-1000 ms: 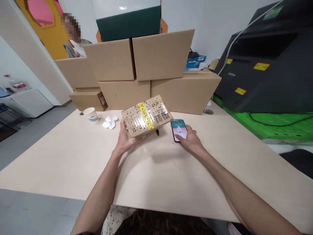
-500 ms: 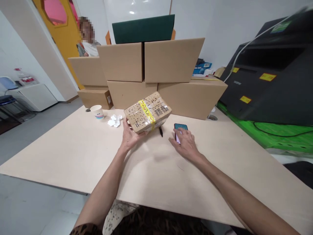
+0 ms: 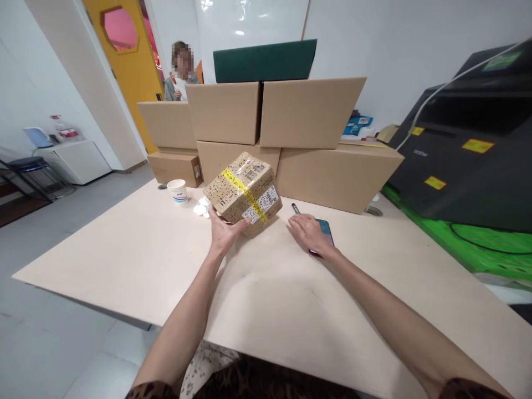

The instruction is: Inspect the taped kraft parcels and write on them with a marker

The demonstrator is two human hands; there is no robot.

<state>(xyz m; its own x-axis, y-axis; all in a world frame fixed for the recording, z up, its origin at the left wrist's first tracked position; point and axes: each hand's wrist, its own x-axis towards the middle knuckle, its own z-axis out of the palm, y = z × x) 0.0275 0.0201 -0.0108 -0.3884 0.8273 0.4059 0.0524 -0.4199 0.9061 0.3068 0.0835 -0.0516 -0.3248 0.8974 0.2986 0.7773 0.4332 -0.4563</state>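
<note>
A small cardboard box (image 3: 235, 191) with yellow tape and a printed white label is tilted above the table (image 3: 137, 249). My left hand (image 3: 224, 230) grips its lower left side, thumb on the front face. Flat near the tabletop, my right hand (image 3: 307, 230) lies beside a phone (image 3: 326, 231) and partly covers it, its fingers bent over a dark pen (image 3: 295, 208). Only the pen's upper end shows; whether the fingers grip it is hidden. Crumpled white tissue (image 3: 201, 208) sits behind the box, next to a paper cup (image 3: 178, 191).
Large cardboard boxes (image 3: 311, 113) are stacked along the table's back, a dark green box (image 3: 266, 62) on top. A person (image 3: 180, 72) stands behind them at the left. A big black printer (image 3: 465, 138) is at the right.
The small box has turned, now showing its labelled front face. My right hand has moved off the phone's screen to the pen on its left. The camera view has shifted slightly.
</note>
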